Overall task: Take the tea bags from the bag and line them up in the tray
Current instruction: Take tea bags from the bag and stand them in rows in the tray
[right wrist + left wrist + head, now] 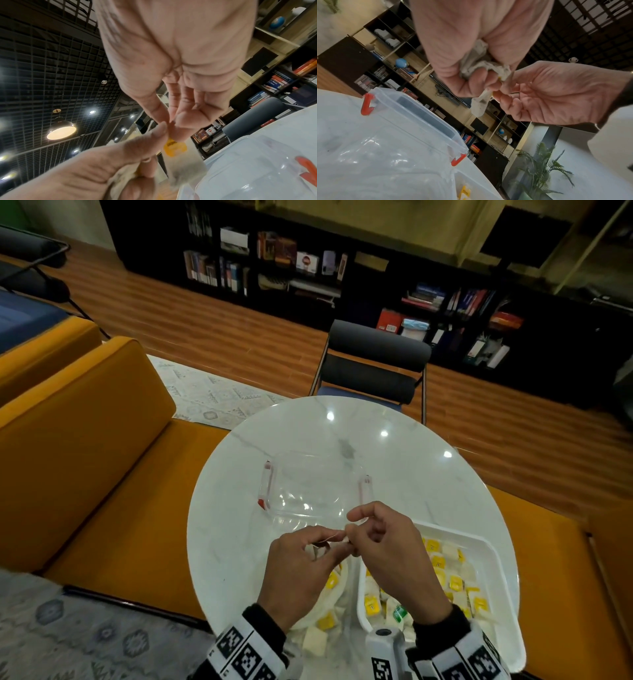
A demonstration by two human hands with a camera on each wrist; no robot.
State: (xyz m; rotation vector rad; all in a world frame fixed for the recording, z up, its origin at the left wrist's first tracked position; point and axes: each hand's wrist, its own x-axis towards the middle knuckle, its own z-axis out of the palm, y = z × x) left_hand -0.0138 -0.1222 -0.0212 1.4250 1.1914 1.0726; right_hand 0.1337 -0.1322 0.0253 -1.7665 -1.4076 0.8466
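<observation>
Above the round table (239, 474), the left hand (301, 573) clutches crumpled tea bags (476, 65) in its curled fingers. The right hand (387, 546) pinches a yellow tag (175, 146) at the left fingertips; the thin string is barely visible. The wrists hide much of the bag (318, 628) and the white tray (493, 559) of tea bags.

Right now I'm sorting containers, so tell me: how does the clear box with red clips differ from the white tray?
The clear box is see-through, while the white tray is opaque. The clear box looks empty; the white tray holds many tea bags with yellow tags. The clear box has red clips on two sides, and the white tray shows none. The clear box sits farther from the person, the white tray nearer on their right. Both rest on the round marble table.
</observation>
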